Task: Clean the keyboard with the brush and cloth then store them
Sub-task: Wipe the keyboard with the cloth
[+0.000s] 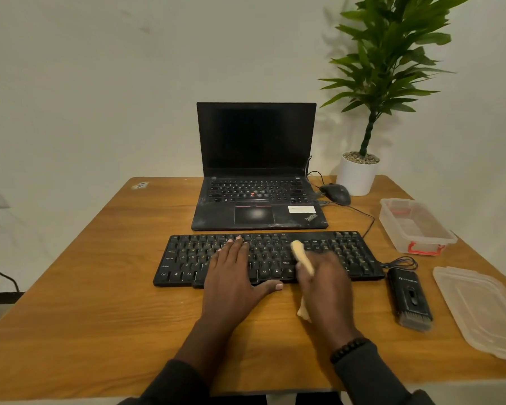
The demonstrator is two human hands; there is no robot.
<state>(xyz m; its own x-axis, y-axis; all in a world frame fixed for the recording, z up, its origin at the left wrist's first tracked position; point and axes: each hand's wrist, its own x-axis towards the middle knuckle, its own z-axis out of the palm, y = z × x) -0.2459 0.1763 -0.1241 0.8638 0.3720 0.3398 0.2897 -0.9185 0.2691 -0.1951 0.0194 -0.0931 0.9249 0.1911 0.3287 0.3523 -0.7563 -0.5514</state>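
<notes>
Wooden desk [105,276] against a pale wall holds my black keyboard [348,252] before the laptop [256,168]; my left hand [234,273] lies flat on its keys, my right hand [324,279] curls round the yellow cloth [300,252] on them, brush [411,299] just right

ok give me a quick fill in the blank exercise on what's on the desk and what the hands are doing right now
1. The right hand holds a pale yellow ____ against the keyboard.
2. The left hand lies ____ on the keys, fingers straight.
3. The brush lies on the table, to the ____ of the keyboard.
4. The clear container stands open; its ____ lies nearer the person, beside the brush.

Missing words: cloth; flat; right; lid
</notes>
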